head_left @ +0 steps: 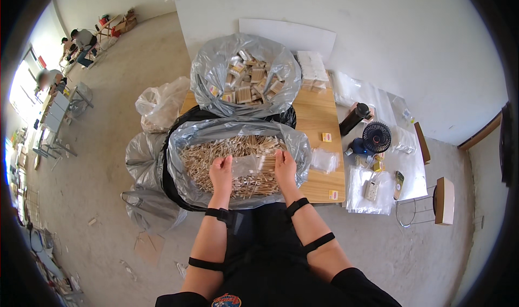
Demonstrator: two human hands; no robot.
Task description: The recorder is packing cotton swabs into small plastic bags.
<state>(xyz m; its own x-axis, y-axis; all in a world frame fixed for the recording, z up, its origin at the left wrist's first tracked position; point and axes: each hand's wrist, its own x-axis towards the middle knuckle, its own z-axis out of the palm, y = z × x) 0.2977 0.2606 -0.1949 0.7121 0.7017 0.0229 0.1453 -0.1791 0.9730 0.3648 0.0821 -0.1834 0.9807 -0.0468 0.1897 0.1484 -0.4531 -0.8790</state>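
Over a grey plastic-lined container [303, 145] full of loose wooden cotton swabs [205, 155], both my hands are raised and closed. My left hand [221, 172] pinches one end of a small clear plastic bag [245, 166]. At the other end my right hand [285, 169] grips a bundle of cotton swabs [267, 164], its sticks side by side. The bundle lies at the bag's right end; whether it is inside the plastic is hard to make out. Behind, a large grey bag [203, 74] holds many packed swab bundles [245, 94].
Flat clear bags [325, 160] and small yellow labels [326, 137] lie on the wooden table [319, 189]. To the right, a side table carries a black bottle [354, 119], a fan [377, 137] and a power strip [371, 191]. Filled bags [146, 158] stand left. People sit far left.
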